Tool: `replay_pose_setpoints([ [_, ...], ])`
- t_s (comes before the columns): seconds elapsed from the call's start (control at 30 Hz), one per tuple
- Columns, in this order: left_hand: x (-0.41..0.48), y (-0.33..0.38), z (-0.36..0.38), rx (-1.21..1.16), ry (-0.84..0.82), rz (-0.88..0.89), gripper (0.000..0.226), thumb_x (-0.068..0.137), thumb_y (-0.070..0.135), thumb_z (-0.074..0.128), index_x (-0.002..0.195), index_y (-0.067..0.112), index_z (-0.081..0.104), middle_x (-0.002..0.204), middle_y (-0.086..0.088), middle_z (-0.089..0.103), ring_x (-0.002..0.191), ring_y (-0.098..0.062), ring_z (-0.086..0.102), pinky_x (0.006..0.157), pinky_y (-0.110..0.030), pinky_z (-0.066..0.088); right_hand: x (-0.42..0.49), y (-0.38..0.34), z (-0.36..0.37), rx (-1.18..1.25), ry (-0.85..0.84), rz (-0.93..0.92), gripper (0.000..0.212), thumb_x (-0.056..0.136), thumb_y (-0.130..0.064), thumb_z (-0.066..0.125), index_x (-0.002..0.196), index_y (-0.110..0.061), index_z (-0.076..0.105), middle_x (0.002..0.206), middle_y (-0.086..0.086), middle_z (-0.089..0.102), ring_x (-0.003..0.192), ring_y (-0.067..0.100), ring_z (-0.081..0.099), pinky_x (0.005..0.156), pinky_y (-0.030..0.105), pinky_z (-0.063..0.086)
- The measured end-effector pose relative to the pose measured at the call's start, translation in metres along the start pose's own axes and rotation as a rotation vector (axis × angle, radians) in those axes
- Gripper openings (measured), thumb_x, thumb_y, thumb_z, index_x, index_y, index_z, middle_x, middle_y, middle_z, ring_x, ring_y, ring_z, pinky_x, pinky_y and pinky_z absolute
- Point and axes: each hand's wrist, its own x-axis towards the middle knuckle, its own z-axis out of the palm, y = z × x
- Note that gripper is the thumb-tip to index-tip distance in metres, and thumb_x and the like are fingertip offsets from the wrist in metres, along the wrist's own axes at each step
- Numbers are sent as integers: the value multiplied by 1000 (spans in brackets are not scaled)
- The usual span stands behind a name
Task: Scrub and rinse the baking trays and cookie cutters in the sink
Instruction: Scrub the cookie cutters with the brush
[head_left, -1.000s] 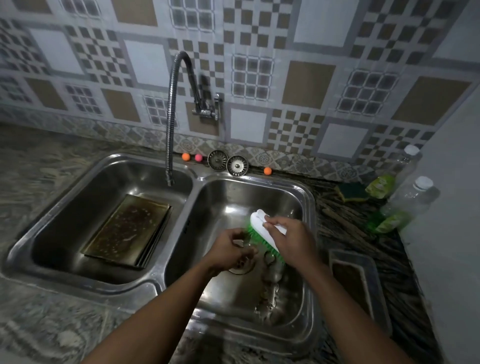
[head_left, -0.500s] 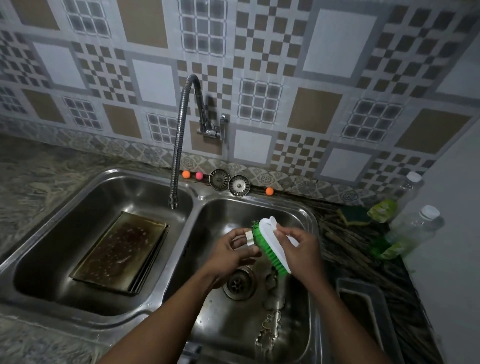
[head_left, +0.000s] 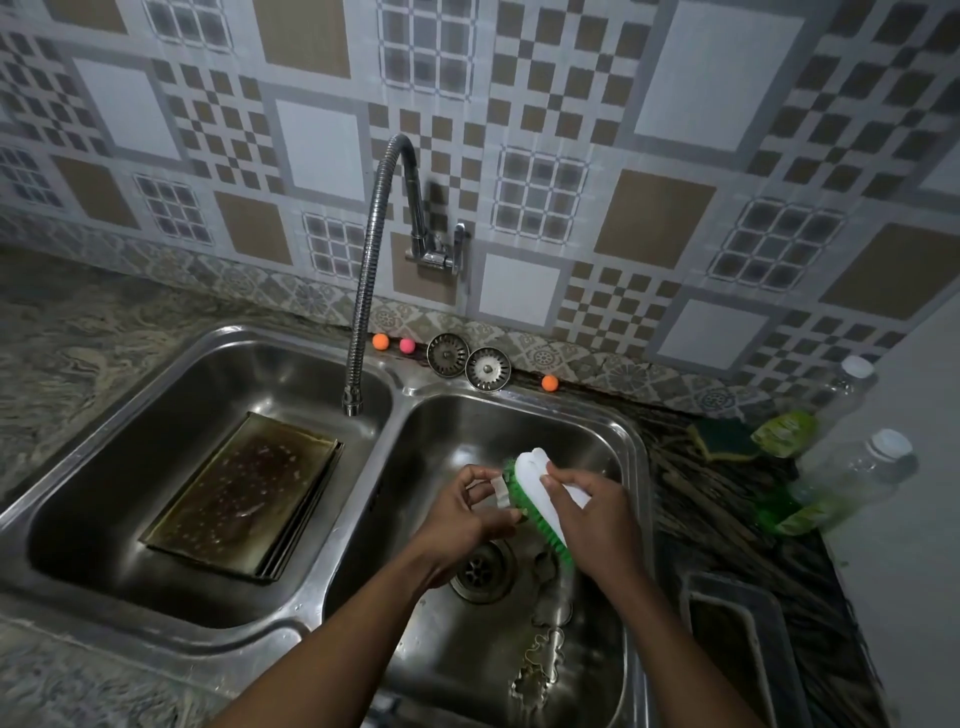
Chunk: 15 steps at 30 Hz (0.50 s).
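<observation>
The person is scrubbing one cookie cutter (head_left: 500, 491) above the right basin of the sink (head_left: 397, 410). The left hand (head_left: 465, 517) is pinching the small metal band between thumb and fingers. The right hand (head_left: 595, 522) is grasping the white-backed scrub brush (head_left: 535, 470), whose green bristles are pressing against the cutter.

A thin band like this will probably bend, so short, light strokes should serve better than force. Turning the cutter within the pinch should let the bristles reach both its inner and outer faces. Working low over the basin means a slip only drops it among the other cutters (head_left: 540, 660), which are lying on the near basin floor beside the drain (head_left: 483, 569).

The stacked baking trays (head_left: 244, 493), dark with residue, are waiting in the left basin under the tap spout (head_left: 363, 291). No water appears to be running from it, so rinsing will likely mean carrying the cutter left.
</observation>
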Motion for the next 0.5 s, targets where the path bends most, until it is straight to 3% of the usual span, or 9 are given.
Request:
replay_pose_setpoints([
  [0.13,1,0,1,39,16,23,41,74,-18,71,100,9,54,105,-5,71,85,-30,69,73,-38,58,3,-4,3,-66,64,-7,22,87,-38,67,104,-27,74,104,-9,73,95,12,65,77,29,51],
  [0.23,2,1,0,79,18,55,42,72,-17,73,98,10,54,107,-4,70,87,-28,70,80,-42,57,5,-4,6,2,61,-3,21,87,-36,68,104,-25,75,104,-8,73,94,9,64,77,25,50],
  [0.37,2,-3,0,73,51,78,41,72,-15,74,98,10,54,110,-8,68,95,-37,68,83,-48,56,5,-3,1,-12,100,-6,19,88,-36,67,102,-27,75,101,-12,73,93,8,65,77,27,52],
  [0.5,2,2,-1,111,71,107,42,68,-14,78,96,8,55,109,-6,68,85,-27,70,81,-46,58,3,7,-8,71,-109,-2,10,84,-38,70,94,-41,73,98,-17,71,96,-1,62,84,27,50],
])
